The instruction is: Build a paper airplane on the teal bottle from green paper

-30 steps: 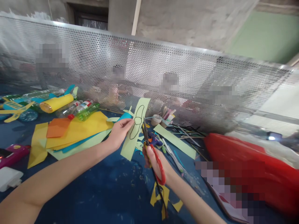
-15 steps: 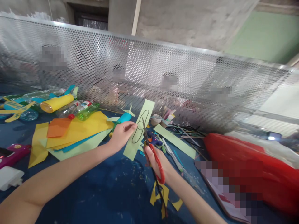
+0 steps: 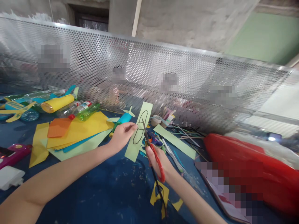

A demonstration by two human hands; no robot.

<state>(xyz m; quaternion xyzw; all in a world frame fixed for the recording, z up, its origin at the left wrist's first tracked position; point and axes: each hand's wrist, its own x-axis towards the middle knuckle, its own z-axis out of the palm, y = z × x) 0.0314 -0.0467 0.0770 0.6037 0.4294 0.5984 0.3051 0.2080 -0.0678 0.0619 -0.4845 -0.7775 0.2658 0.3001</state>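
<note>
My left hand pinches the left edge of a pale green paper strip, which is held up above the table. A long, lobed propeller-like outline is drawn on the strip in dark pen. In my right hand is a pair of scissors with red handles, my fingers wrapped round them. Their dark blades point up and lie against the strip near the middle of the drawing. Whether the blades are parted is hard to make out. Behind my left hand lies a blue bottle model with pale green fins.
Coloured paper sheets and plastic bottles lie to the left. Another green strip and cups of sticks are at right, near a red bag. Yellow scraps lie in front. A perforated metal screen stands behind, with people beyond.
The green strip has turned slightly more upright, its top shifting a little left. The scissors and my right hand have moved very slightly; my left hand keeps its hold.
</note>
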